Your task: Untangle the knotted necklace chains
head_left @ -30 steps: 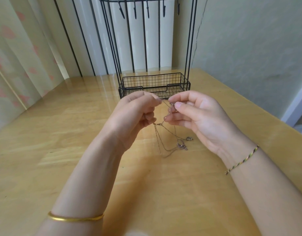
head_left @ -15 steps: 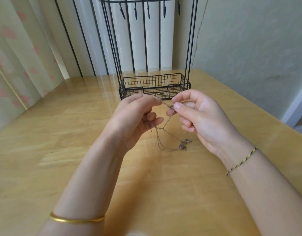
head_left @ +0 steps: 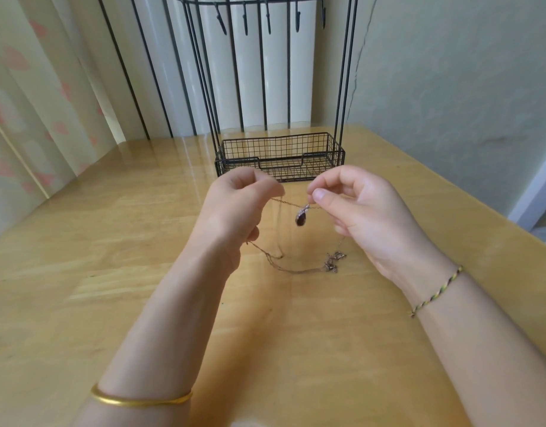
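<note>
Thin necklace chains (head_left: 291, 204) stretch between my two hands above the wooden table (head_left: 111, 272). My left hand (head_left: 234, 208) pinches one end with curled fingers. My right hand (head_left: 358, 208) pinches the other end between thumb and forefinger. A dark teardrop pendant (head_left: 301, 217) hangs from the taut strand between them. Looser loops of chain (head_left: 284, 268) trail down onto the table, ending in a small cluster of clasps or charms (head_left: 335, 261) below my right hand.
A black wire jewellery stand with a mesh basket (head_left: 279, 158) stands just behind my hands; its hook rail (head_left: 265, 1) runs overhead. Curtains hang on the left, a wall is on the right. The table's right edge (head_left: 481, 208) runs diagonally.
My hands have moved apart, pulling a strand taut between them. The dark pendant now hangs free in the gap. The trailing chain lies spread wider on the table.
</note>
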Demonstrator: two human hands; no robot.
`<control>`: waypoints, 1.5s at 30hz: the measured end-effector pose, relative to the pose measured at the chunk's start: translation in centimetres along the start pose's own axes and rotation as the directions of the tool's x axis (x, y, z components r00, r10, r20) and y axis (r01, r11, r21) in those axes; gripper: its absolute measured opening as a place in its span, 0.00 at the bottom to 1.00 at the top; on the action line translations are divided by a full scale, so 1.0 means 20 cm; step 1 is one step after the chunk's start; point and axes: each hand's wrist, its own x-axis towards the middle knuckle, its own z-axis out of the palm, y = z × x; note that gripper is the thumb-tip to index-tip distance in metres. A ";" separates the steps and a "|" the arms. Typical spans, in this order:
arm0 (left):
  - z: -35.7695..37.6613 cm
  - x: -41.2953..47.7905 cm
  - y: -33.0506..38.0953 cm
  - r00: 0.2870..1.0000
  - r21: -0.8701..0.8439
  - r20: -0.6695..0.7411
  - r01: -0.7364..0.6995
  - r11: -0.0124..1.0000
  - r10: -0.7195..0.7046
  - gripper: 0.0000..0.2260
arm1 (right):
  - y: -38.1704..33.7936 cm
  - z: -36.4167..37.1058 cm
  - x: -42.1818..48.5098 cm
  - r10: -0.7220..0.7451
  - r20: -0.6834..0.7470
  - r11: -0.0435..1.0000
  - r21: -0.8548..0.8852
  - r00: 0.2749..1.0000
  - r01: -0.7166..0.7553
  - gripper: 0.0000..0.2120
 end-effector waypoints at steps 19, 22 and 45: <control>-0.01 0.01 -0.02 0.999 0.035 -0.008 0.039 0.999 -0.038 0.06 | -0.03 -0.01 0.00 0.064 -0.135 0.997 -0.031 0.989 -0.069 0.08; -0.03 0.02 -0.03 0.990 0.047 0.055 0.127 0.991 -0.129 0.09 | -0.03 -0.04 0.02 0.143 -0.215 0.969 0.227 0.966 -0.093 0.09; -0.23 0.10 -0.11 0.826 0.334 -0.516 -0.051 0.941 0.228 0.22 | 0.03 -0.12 0.02 -0.023 -0.400 0.599 -0.739 0.916 -0.307 0.05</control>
